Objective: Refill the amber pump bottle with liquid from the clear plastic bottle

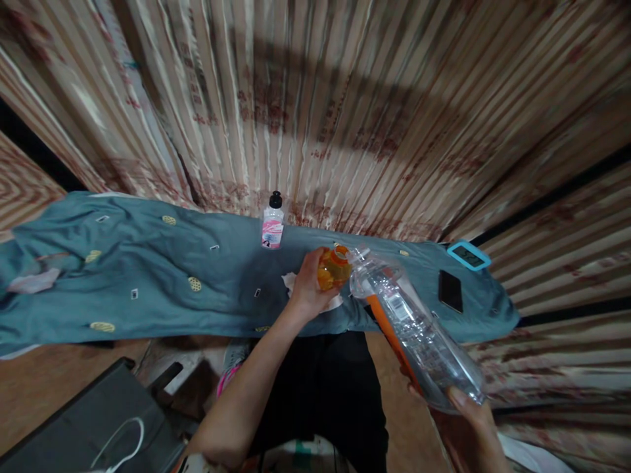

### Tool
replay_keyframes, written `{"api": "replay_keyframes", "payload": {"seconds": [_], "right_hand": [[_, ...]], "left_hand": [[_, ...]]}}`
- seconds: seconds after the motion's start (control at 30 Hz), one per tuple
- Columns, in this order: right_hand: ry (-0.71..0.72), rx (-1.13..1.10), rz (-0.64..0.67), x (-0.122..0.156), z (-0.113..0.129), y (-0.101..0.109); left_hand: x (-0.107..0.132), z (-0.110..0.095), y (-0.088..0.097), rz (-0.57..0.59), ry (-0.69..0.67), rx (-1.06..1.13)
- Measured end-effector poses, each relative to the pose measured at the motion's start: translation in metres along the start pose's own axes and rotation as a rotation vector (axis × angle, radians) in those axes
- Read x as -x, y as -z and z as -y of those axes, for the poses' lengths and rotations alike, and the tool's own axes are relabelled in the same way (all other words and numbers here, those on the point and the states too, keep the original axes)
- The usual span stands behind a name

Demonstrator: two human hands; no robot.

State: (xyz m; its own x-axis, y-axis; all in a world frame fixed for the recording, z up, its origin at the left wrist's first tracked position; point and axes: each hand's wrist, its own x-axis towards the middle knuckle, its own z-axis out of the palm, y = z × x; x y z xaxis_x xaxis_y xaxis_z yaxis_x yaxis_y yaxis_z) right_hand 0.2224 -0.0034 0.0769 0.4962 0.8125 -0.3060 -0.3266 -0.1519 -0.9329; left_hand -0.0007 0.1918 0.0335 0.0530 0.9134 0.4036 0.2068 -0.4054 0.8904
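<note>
My left hand (308, 289) is wrapped round a small bottle of orange liquid (333, 268), held just above the teal cloth (148, 282) that covers the table. My right hand (468, 410) grips the base of a large clear plastic bottle (419, 328) with an orange-edged label. The big bottle is tilted, and its open mouth (359, 257) sits right beside the small bottle's neck. Under my left hand a crumpled white tissue (290, 284) lies on the cloth.
A small white bottle with a pink label and black cap (273, 222) stands at the table's back edge. At the right end lie a black phone (450, 290) and a blue-framed device (469, 255). Striped curtains hang behind. A dark case (89, 420) sits on the floor.
</note>
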Motion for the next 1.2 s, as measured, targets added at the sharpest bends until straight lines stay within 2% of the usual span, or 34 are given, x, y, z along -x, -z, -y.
{"api": "replay_keyframes", "payload": {"seconds": [0.3, 0.67, 1.2], "right_hand": [[-0.003, -0.024, 0.009, 0.006, 0.003, -0.013], [0.065, -0.052, -0.025, 0.009, 0.006, -0.022], [0.128, -0.013, 0.091, 0.01, 0.002, -0.021]], "left_hand": [[0.001, -0.001, 0.002, -0.001, 0.002, -0.016], [0.001, 0.005, 0.003, -0.007, -0.005, 0.022], [-0.002, 0.009, 0.002, -0.02, -0.017, 0.029]]}}
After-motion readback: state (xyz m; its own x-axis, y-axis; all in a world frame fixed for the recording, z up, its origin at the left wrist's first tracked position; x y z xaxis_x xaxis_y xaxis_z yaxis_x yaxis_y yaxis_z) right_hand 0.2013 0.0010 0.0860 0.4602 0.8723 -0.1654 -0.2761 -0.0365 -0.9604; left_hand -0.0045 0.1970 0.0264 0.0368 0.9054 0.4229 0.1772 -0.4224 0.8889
